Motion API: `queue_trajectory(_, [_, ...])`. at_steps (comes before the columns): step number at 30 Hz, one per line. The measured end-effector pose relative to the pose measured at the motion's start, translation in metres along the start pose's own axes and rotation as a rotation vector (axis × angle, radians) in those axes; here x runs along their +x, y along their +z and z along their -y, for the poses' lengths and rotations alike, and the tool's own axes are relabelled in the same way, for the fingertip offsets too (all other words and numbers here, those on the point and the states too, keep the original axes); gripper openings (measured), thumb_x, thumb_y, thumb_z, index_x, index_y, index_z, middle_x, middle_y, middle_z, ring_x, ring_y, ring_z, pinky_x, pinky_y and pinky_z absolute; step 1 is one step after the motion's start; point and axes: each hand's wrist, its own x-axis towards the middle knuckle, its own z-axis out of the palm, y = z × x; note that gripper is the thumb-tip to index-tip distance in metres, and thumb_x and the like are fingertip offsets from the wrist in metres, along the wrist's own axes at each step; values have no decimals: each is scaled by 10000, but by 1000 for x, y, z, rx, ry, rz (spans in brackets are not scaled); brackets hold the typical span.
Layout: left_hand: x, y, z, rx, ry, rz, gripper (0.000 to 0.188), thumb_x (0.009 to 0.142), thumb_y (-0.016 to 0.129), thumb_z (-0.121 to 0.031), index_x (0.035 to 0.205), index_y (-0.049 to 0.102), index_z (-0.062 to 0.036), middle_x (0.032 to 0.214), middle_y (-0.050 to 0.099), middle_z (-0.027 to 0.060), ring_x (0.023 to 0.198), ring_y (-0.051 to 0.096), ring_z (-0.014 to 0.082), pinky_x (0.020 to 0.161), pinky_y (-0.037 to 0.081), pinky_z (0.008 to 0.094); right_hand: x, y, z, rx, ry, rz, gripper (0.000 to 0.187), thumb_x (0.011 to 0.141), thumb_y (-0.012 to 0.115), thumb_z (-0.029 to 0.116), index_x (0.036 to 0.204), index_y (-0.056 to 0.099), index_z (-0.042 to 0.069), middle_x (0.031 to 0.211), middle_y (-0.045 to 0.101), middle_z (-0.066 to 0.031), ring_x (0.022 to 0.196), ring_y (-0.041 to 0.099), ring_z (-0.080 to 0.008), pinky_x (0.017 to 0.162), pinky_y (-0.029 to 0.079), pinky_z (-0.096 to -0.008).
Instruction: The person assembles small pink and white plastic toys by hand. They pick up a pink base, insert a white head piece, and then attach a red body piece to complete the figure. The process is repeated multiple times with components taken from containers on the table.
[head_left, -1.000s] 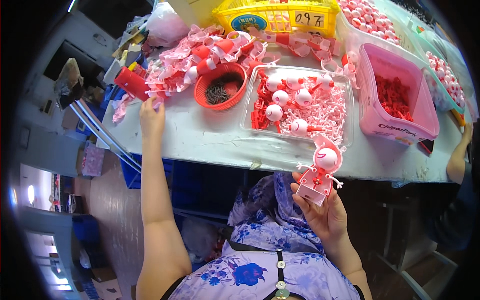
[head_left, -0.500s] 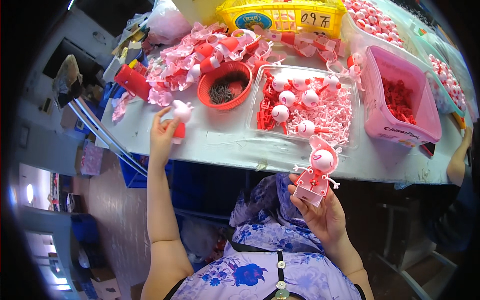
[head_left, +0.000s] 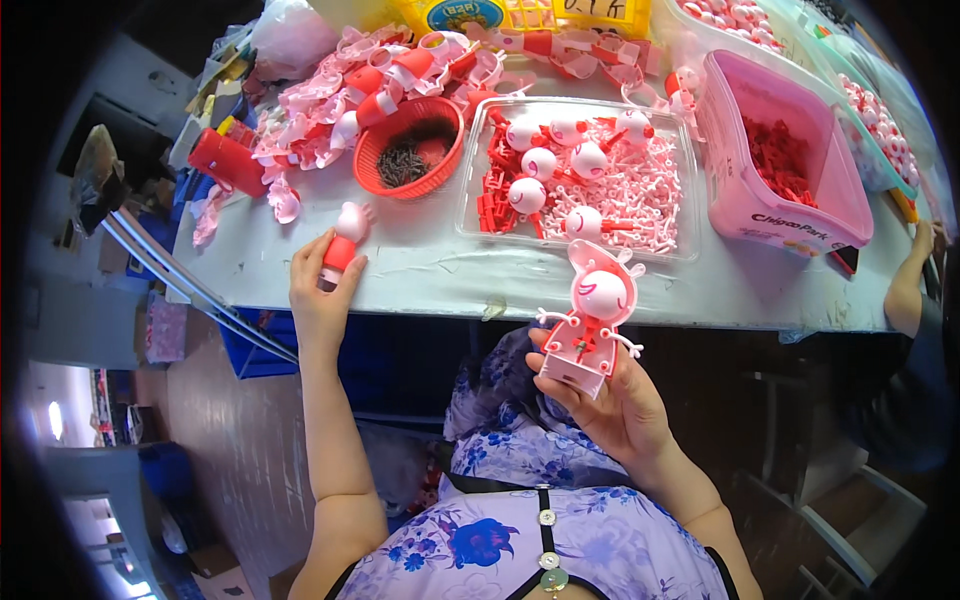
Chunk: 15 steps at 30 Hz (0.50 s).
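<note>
My left hand pinches a pink and red toy figure shell by its red lower part, over the table's front edge. Its pink eared head points up and away from me. In front of me, my right hand holds an open toy half by its base, hollow side up. A white ball head, thin pink arms and a small red inner part sit inside it. Just beyond stands a clear tray with red parts, pink stick-like parts and several white ball heads on red stems.
A red basket holds dark screws. Behind it lies a heap of pink shells. A pink bin with red parts stands at right, near tubs of white and red balls. A red cylinder lies at left. Another person's arm shows far right.
The whole view has shifted. My left hand has come a little nearer and to the right, turning the shell so its red part shows. My right hand still holds the open toy half.
</note>
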Motion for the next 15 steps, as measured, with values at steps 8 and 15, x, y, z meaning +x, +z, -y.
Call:
queue_trajectory(8, [-5,-7,-2,87,-12,55,491,862,676,-238,1292,541,-43,1080,506,127,1019,524,251,891,432,342,11,12,-4,-66,-19,-18,708,886,638,341,1367,286,-42,1389,370,-279,1242,475,-361,1027,453,-419])
queue_trajectory(15, [-10,3,7,-264,-103,-123,467,839,712,-132,1255,552,7,1143,591,107,1033,568,192,912,440,307,26,6,-12,6,35,107,642,920,601,206,1410,223,38,1401,368,-242,1309,392,-379,1090,344,-437])
